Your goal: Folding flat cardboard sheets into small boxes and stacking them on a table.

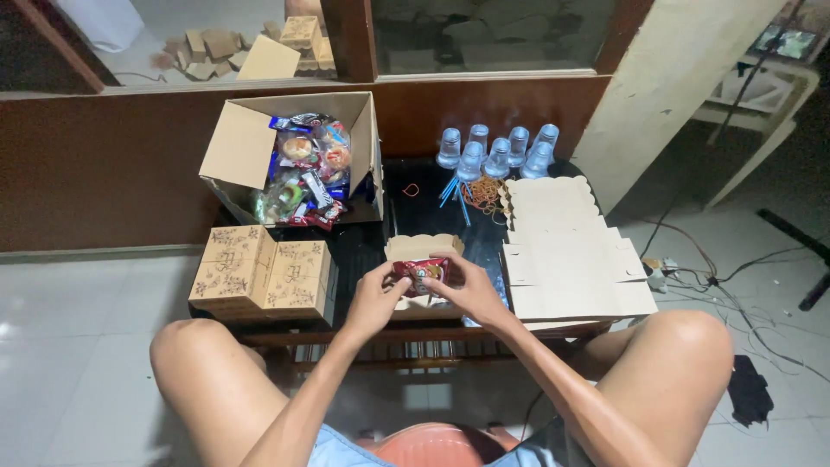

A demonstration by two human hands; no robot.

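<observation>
both hands [424, 290] hold a red snack packet [418, 274] over a small open box [423, 249].

Both hands, the left hand [373, 297] and the right hand [468, 290], are gripping a red snack packet [419, 274] over a small open cardboard box [423, 251] at the near edge of the dark table [432, 186], with flat box blanks [566, 251] lying toward its right edge and a carton of snacks [298, 156] sitting at its far left corner.

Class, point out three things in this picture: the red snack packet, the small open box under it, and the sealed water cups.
Red snack packet [419, 274], head view, its middle between both hands.
Small open box [423, 246], head view, scalloped back flap.
Water cups [498, 159], head view, a middle cup's side.
</observation>
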